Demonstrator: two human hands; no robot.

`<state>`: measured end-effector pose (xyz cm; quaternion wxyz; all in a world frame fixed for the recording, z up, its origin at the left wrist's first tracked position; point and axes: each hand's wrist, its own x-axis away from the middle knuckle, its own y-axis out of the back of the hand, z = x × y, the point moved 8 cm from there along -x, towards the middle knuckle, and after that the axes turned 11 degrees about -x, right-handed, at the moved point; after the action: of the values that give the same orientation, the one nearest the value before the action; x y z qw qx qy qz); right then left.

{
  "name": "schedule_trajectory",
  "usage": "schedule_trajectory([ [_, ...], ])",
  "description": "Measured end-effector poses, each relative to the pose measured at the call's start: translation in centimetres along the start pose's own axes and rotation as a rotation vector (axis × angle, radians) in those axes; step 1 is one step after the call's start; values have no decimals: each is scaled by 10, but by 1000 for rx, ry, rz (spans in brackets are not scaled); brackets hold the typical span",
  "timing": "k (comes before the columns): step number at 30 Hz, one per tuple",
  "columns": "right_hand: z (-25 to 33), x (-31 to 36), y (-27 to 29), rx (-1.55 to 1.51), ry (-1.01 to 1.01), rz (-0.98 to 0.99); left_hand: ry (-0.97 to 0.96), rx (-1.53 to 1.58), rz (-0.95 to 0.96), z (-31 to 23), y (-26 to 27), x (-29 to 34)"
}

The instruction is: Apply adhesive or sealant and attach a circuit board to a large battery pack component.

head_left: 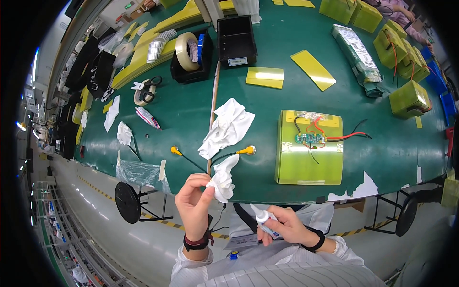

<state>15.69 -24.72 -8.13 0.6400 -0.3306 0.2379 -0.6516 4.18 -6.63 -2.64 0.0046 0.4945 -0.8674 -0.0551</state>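
Note:
At the bench's front edge, my left hand (195, 195) pinches a crumpled white wipe (223, 185) between thumb and fingers. My right hand (288, 226) is wrapped round a small white squeeze bottle (266, 221), its pointed nozzle tilted up and to the left. A larger white cloth (229, 125) lies crumpled just beyond the left hand. Two black cords with yellow ends rest beside it, one yellow end (248, 150) to the right and another yellow end (176, 150) to the left. Farther right sits a yellow-green wrapped block (311, 165) with a green circuit board (311, 138) and red and black wires on top.
Black bins (237, 38) stand at the back, one holding a tape roll (187, 51). Scissors (149, 93) lie left. Yellow sheets (313, 70), a long wrapped package (356, 57) and more yellow-green blocks (409, 99) are at the far right. Another person's hand (404, 14) shows there.

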Motion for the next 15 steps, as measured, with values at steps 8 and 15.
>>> schedule_trajectory([
  [8,4,-3,1,6,9,0,-20,-5,-28,-11,8,-9],
  [15,5,-2,6,-7,43,-23,-77,-55,-59,-13,15,-14],
])
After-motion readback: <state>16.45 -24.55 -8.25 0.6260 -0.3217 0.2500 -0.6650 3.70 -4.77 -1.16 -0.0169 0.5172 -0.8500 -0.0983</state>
